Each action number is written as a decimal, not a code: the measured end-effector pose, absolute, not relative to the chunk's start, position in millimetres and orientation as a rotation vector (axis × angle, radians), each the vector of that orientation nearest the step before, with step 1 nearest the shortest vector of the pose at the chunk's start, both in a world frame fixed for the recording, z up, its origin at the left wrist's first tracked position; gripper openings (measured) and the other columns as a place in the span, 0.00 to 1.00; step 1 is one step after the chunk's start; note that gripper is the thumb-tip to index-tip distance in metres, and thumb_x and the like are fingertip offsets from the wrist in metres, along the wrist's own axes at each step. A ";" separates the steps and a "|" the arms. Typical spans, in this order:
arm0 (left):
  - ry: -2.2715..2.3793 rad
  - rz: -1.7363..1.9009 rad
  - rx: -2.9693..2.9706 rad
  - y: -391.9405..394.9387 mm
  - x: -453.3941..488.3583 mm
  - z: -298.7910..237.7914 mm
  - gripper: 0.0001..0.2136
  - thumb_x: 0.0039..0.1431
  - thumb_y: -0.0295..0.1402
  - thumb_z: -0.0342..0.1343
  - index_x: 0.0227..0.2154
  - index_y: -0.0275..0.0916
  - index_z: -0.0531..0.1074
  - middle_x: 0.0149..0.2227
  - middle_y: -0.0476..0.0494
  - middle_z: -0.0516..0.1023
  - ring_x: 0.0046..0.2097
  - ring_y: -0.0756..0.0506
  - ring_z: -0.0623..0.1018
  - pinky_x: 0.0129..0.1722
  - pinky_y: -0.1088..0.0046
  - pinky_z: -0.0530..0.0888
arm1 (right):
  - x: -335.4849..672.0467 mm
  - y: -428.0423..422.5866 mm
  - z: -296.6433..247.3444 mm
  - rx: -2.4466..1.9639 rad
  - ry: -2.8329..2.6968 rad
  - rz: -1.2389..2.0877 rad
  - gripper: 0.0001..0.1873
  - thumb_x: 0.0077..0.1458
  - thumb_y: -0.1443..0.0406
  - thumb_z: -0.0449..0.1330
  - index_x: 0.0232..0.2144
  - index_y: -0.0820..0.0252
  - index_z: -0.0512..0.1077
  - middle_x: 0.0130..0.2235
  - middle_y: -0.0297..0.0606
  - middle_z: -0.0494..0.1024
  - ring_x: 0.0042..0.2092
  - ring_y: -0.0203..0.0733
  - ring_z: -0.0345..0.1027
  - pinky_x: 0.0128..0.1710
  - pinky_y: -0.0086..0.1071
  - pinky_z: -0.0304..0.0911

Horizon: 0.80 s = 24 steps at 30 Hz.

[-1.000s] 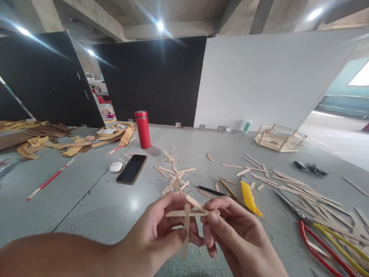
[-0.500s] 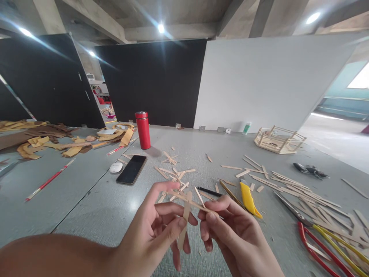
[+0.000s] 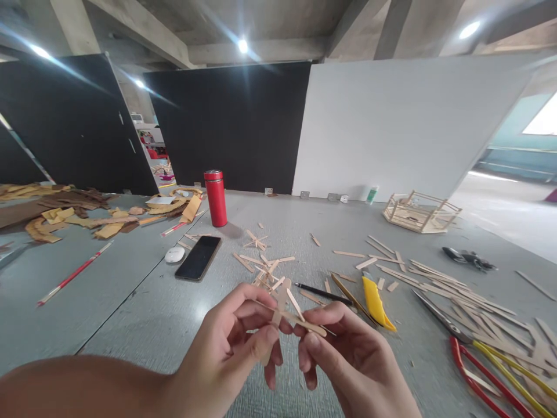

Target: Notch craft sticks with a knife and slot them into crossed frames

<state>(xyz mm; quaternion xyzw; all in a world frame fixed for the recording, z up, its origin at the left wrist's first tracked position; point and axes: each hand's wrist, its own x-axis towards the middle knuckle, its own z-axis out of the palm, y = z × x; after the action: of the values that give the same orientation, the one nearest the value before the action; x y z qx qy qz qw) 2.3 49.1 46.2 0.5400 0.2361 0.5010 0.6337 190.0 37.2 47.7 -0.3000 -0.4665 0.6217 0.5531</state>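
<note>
Near centre, above the table [image 3: 143, 331], the left hand [image 3: 239, 334] pinches one of the crossed craft sticks [image 3: 282, 295] while the right hand [image 3: 350, 342] pinches the other's right end, apparently to keep them aligned.

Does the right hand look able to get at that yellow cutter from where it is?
Probably yes: the yellow cutter lies close beyond the right hand, with nothing seen on top of it. The hand is busy, though, gripping the crossed wooden sticks.
</note>
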 end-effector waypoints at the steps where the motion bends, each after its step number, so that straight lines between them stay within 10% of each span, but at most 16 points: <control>1: 0.527 1.136 1.222 49.5 2.5 46.9 0.07 0.70 0.32 0.59 0.46 0.39 0.68 0.41 0.45 0.79 0.34 0.51 0.79 0.31 0.77 0.81 | 190.6 37.6 47.1 -0.709 -1.115 1.455 0.04 0.61 0.64 0.70 0.39 0.51 0.78 0.31 0.30 0.80 0.30 0.31 0.74 0.29 0.22 0.71; 12: 0.626 1.014 1.072 52.4 0.8 53.9 0.14 0.63 0.35 0.67 0.42 0.38 0.66 0.36 0.43 0.85 0.34 0.47 0.86 0.37 0.70 0.84 | 195.5 39.8 38.2 -0.723 -1.285 1.363 0.11 0.68 0.64 0.63 0.51 0.45 0.78 0.36 0.34 0.83 0.35 0.35 0.77 0.37 0.26 0.74; 24: 0.564 1.024 1.100 50.8 1.8 50.9 0.10 0.65 0.32 0.65 0.39 0.37 0.69 0.33 0.45 0.85 0.31 0.50 0.85 0.32 0.77 0.83 | 185.0 40.4 46.1 -0.758 -1.206 1.492 0.06 0.60 0.61 0.70 0.35 0.56 0.80 0.29 0.33 0.79 0.29 0.36 0.71 0.33 0.31 0.69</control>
<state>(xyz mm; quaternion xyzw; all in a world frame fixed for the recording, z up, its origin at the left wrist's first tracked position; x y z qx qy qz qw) 1.8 50.8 50.9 0.4928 0.2528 0.4589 0.6947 185.0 40.4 46.1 -0.3154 -0.5015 0.6207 0.5135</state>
